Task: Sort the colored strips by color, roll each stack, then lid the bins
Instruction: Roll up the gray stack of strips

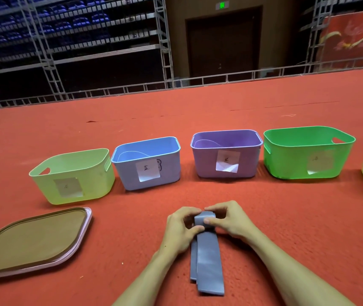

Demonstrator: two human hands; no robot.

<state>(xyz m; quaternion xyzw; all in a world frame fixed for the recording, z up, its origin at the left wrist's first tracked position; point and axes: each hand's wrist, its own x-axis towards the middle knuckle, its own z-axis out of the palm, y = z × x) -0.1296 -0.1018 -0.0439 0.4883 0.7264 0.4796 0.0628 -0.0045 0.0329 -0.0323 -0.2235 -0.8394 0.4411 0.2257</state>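
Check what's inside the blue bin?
In the blue bin only the inner back wall shows, crossed by a thin pale curved line I can't identify. The front wall hides the floor, so whatever lies there is out of sight.

Between the fingers (195,228) the grey-blue strips (207,261) look like thin, smooth, rubbery sheet with a dull satin sheen. The red carpet (286,217) under them is matt, rough-napped cloth. Beyond the fingers, the yellow-green bin (43,186), blue bin (169,171), purple bin (204,164) and green bin (286,160) are smooth moulded plastic, faintly glossy. Each carries a matt paper label (228,161). Left of the fingers, the lid (32,239) has a shiny pink plastic rim and a matt brown panel. The far truss (165,51) is bare grey metal.
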